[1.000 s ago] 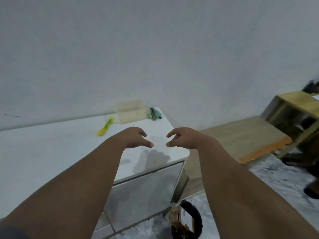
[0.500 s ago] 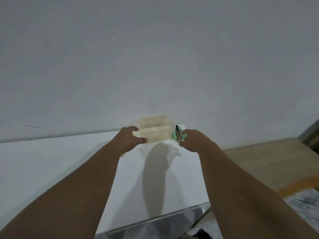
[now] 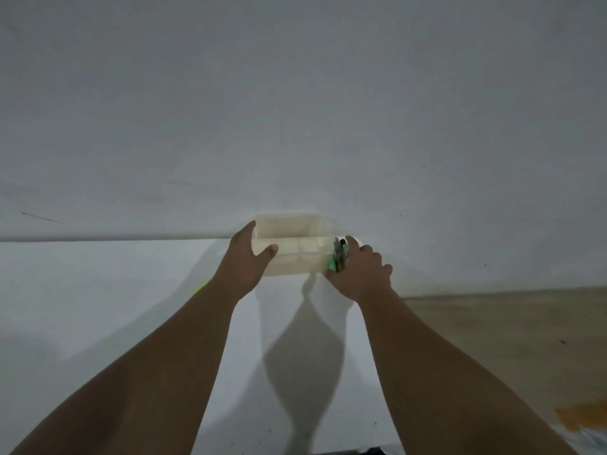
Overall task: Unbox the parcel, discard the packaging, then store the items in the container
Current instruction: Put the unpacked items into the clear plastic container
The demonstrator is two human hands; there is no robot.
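Container (image 3: 290, 257) | L hand (image 3: 244, 262) grip: holds left end | R hand (image 3: 361, 274) grip: clenches green item (image 3: 337, 260)

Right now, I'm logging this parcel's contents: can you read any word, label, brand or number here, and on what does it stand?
None can be read.
The translucent container shows no label.
The green item in the right hand is too blurred to show any print.
The yellow-green thing by the left hand is mostly hidden.
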